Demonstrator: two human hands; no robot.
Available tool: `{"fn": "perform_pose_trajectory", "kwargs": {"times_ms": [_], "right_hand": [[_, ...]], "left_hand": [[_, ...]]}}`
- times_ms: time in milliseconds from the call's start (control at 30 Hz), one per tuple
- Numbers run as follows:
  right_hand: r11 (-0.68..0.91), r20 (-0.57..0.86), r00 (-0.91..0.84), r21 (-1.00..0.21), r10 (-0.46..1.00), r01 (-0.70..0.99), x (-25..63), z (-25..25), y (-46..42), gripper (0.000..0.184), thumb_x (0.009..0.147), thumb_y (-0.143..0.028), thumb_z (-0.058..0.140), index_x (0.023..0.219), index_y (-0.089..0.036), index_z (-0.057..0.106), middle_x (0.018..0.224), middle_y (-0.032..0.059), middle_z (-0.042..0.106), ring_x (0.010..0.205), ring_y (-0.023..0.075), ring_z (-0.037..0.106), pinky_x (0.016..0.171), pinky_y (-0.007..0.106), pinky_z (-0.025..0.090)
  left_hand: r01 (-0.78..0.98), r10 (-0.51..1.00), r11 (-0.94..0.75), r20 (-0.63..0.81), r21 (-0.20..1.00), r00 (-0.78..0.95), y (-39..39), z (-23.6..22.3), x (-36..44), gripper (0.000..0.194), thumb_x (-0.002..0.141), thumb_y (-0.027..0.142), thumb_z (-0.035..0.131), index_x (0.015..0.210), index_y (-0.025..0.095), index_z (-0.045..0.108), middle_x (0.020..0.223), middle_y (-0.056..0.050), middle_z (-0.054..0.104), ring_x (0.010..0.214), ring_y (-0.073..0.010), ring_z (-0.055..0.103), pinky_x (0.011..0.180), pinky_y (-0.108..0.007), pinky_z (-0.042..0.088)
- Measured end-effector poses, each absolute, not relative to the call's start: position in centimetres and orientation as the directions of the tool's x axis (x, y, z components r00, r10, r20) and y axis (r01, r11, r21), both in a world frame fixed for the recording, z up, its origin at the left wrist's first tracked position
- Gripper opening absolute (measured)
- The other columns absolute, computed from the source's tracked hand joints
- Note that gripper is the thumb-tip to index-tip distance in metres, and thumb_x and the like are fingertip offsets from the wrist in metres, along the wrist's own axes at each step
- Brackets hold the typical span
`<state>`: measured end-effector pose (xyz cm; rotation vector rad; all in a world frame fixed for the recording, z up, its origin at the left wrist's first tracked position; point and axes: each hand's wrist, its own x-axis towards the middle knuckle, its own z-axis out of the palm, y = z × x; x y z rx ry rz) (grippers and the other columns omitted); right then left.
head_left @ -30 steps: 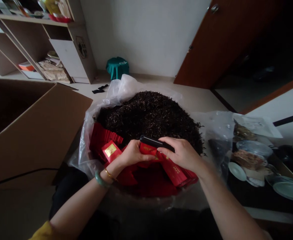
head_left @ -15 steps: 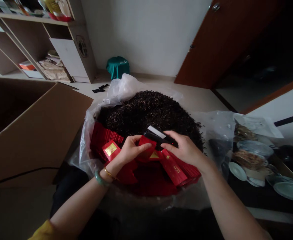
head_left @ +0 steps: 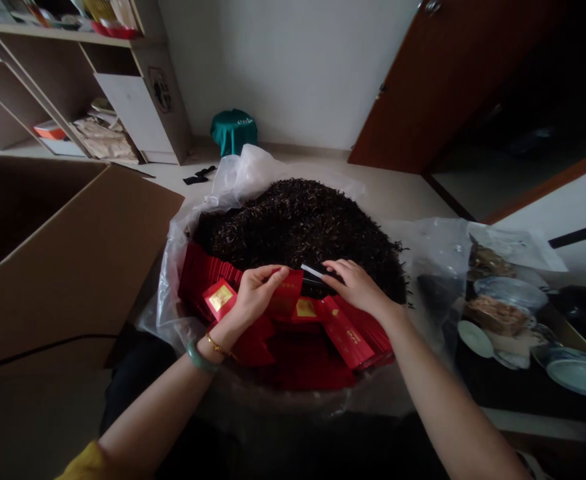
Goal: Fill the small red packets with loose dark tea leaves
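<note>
Between my left hand's (head_left: 259,290) thumb and fingers is a small red packet (head_left: 287,291) with gold lettering, held upright by its upper edge. My right hand (head_left: 355,283) hovers at the right end of a black stapler-shaped device (head_left: 313,288) with a white strip on top. Its thumb and forefinger are apart near the strip, and the device's right end is partly hidden. Around both hands are more red packets: a packed row (head_left: 207,267) on the left, a stack (head_left: 350,337) on the right, and one with a gold label (head_left: 220,297).
Dark, dry, tea-like leaves (head_left: 297,220) are heaped behind the packets, inside a clear plastic liner (head_left: 170,287). An open cardboard box (head_left: 83,247) stands on the left. Dishes (head_left: 475,340) and a clear container (head_left: 510,293) lie on the right. Behind are a green-covered bin (head_left: 233,132) and a door (head_left: 397,100).
The black device has dropped lower and tilted, and my right hand's fingers have loosened around it. My left hand has drawn the red packet slightly left, away from the device.
</note>
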<state>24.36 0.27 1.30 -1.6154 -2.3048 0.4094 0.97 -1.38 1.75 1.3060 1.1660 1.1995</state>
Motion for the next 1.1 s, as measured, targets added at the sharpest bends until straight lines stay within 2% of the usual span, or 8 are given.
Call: {"fn": "perform_pose_trajectory", "kwargs": {"times_ms": [133, 267, 400, 533, 633, 767, 867, 1100], "right_hand": [[0.488, 0.361, -0.328, -0.66, 0.873, 0.571, 20.9, 3.5, -1.8, 0.039, 0.085, -0.044, 0.063, 0.115, -0.019, 0.062, 0.089, 0.0032, 0.07, 0.07, 0.014, 0.063, 0.067, 0.026, 0.053], [0.557, 0.509, -0.248, -0.651, 0.824, 0.516, 18.5, 4.2, -3.4, 0.013, 0.084, -0.032, 0.067, 0.081, -0.02, 0.069, 0.074, 0.0008, 0.071, 0.063, 0.012, 0.063, 0.061, 0.022, 0.051], [0.604, 0.562, -0.255, -0.618, 0.787, 0.502, 18.3, 4.3, -3.7, 0.011, 0.085, -0.024, 0.065, 0.076, -0.019, 0.069, 0.072, 0.0012, 0.072, 0.066, 0.0127, 0.066, 0.066, 0.022, 0.052], [0.513, 0.443, -0.264, -0.686, 0.857, 0.516, 19.6, 4.9, -3.0, 0.017, 0.089, -0.028, 0.058, 0.087, -0.02, 0.073, 0.081, 0.0031, 0.075, 0.072, 0.0148, 0.069, 0.07, 0.024, 0.053], [0.272, 0.15, -0.239, -0.719, 0.959, 0.64, 21.5, 5.5, -2.5, 0.024, 0.091, -0.032, 0.051, 0.098, -0.02, 0.071, 0.088, 0.0042, 0.076, 0.076, 0.0172, 0.071, 0.07, 0.026, 0.053], [0.081, -0.324, -0.175, -0.285, 0.93, 0.955, 23.0, 6.0, -3.2, 0.027, 0.083, -0.039, 0.061, 0.096, -0.017, 0.067, 0.095, 0.0117, 0.074, 0.089, 0.027, 0.07, 0.072, 0.032, 0.051], [0.083, -0.494, -0.053, 0.038, 0.868, 0.996, 22.1, 5.5, -4.1, 0.043, 0.076, -0.033, 0.07, 0.111, -0.009, 0.059, 0.103, 0.0194, 0.071, 0.098, 0.0352, 0.068, 0.074, 0.037, 0.051], [0.099, -0.525, -0.01, 0.142, 0.851, 0.985, 20.3, 4.9, -4.4, 0.039, 0.083, -0.004, 0.05, 0.122, -0.003, 0.051, 0.106, 0.0236, 0.07, 0.104, 0.0339, 0.067, 0.077, 0.037, 0.051]], "left_hand": [[0.065, 0.968, -0.149, 0.132, 0.987, 0.213, -1.8, 1.8, 1.1, 0.035, 0.082, 0.046, 0.062, 0.088, 0.014, 0.076, 0.085, -0.008, 0.075, 0.076, -0.0191, 0.066, 0.068, -0.027, 0.049], [0.096, 0.885, -0.374, 0.324, 0.922, 0.334, -1.9, 2.2, 0.8, 0.035, 0.088, 0.045, 0.056, 0.082, 0.015, 0.073, 0.083, -0.008, 0.073, 0.079, -0.0182, 0.063, 0.074, -0.029, 0.048], [0.154, 0.819, -0.508, 0.419, 0.848, 0.392, -1.8, 2.8, 0.5, 0.039, 0.095, 0.043, 0.046, 0.082, 0.015, 0.071, 0.084, -0.009, 0.07, 0.082, -0.0179, 0.06, 0.079, -0.031, 0.046], [0.218, 0.801, -0.551, 0.437, 0.805, 0.409, -1.6, 3.3, 0.1, 0.041, 0.097, 0.04, 0.041, 0.086, 0.015, 0.072, 0.087, -0.009, 0.068, 0.084, -0.0183, 0.058, 0.08, -0.032, 0.046], [0.293, 0.83, -0.545, 0.457, 0.785, 0.32, -1.0, 3.7, -0.9, 0.039, 0.097, 0.038, 0.039, 0.101, 0.017, 0.072, 0.096, -0.009, 0.067, 0.089, -0.018, 0.059, 0.083, -0.032, 0.047], [0.393, 0.764, -0.635, 0.615, 0.665, 0.195, 0.3, 4.3, -2.8, 0.032, 0.095, 0.035, 0.046, 0.11, 0.021, 0.071, 0.107, -0.009, 0.068, 0.098, -0.0195, 0.059, 0.09, -0.035, 0.046], [0.404, 0.701, -0.712, 0.608, 0.575, 0.372, 0.8, 4.3, -3.4, 0.027, 0.093, 0.031, 0.051, 0.109, 0.022, 0.071, 0.109, -0.008, 0.071, 0.102, -0.0205, 0.06, 0.093, -0.037, 0.045], [0.36, 0.589, -0.648, 0.141, 0.671, 0.796, -0.2, 4.3, -2.5, 0.025, 0.09, 0.034, 0.055, 0.092, 0.02, 0.075, 0.093, -0.007, 0.075, 0.084, -0.0181, 0.067, 0.079, -0.027, 0.048]]}}
